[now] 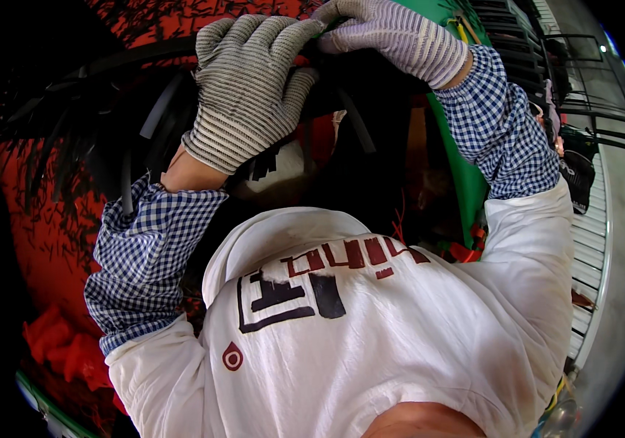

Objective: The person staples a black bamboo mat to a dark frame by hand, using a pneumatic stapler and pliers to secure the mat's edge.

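Observation:
My left hand (246, 91), in a grey-and-white striped knit glove, lies at the upper middle. Its fingers bend over dark black material, and the thumb sits apart along the near side. Beside it on the right, my right hand (404, 40), in a similar glove, has thumb and finger closed close to the left fingertips. What they pinch is too dark to make out. Black strips (160, 106) hang and fan out left of my left hand. Another black strip (357, 123) dangles below the hands. Blue-and-white checked sleeve covers reach over both forearms.
A red surface (56, 248) strewn with black scraps spreads at the left. A green panel (458, 168) runs down on the right, beside stacked black pieces (513, 44). Crumpled red fabric (71, 347) lies at lower left. A black metal frame (593, 91) stands at far right.

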`<control>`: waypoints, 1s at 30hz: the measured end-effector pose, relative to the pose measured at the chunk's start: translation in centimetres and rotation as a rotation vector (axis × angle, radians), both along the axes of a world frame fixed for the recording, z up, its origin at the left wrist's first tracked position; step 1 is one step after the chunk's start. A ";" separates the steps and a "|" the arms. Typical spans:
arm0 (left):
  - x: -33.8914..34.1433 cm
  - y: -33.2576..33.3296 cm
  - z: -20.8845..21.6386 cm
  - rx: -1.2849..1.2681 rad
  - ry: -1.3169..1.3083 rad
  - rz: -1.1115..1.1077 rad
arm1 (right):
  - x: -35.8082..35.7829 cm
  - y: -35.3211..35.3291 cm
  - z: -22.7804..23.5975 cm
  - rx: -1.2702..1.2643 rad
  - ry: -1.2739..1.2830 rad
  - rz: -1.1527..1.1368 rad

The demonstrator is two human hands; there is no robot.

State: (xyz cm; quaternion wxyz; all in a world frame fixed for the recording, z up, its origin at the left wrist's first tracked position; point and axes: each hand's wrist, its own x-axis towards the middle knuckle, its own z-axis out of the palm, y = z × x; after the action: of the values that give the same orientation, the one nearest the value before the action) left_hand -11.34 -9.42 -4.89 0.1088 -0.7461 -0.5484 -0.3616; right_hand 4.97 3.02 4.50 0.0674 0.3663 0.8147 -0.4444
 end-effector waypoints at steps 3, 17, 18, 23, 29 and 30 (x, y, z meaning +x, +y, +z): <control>-0.1 0.1 -0.6 0.031 -0.046 0.008 | -0.1 -0.1 -0.6 -0.067 0.018 -0.049; -0.5 -3.0 -2.1 0.019 -0.082 0.150 | -1.4 -2.2 -4.7 -0.108 0.098 -0.052; -0.6 -4.3 -2.5 0.016 -0.054 0.210 | -1.7 -3.1 -4.9 -0.121 0.094 -0.054; 0.3 -6.0 -2.8 0.076 0.030 0.316 | -1.4 -2.9 -5.0 -0.039 0.098 -0.026; 2.9 -4.9 -3.7 0.050 -0.101 0.414 | -0.6 -3.4 -3.8 -0.059 0.160 -0.056; 3.1 -4.3 -3.9 0.066 -0.143 0.424 | -0.4 -3.6 -3.4 -0.077 0.199 -0.068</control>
State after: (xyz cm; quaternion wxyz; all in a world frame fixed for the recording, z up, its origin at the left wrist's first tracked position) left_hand -8.26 -13.73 -8.79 0.1673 -0.5827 -0.6870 -0.4006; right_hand 4.60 -0.54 1.12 -0.0150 0.3449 0.7868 -0.5117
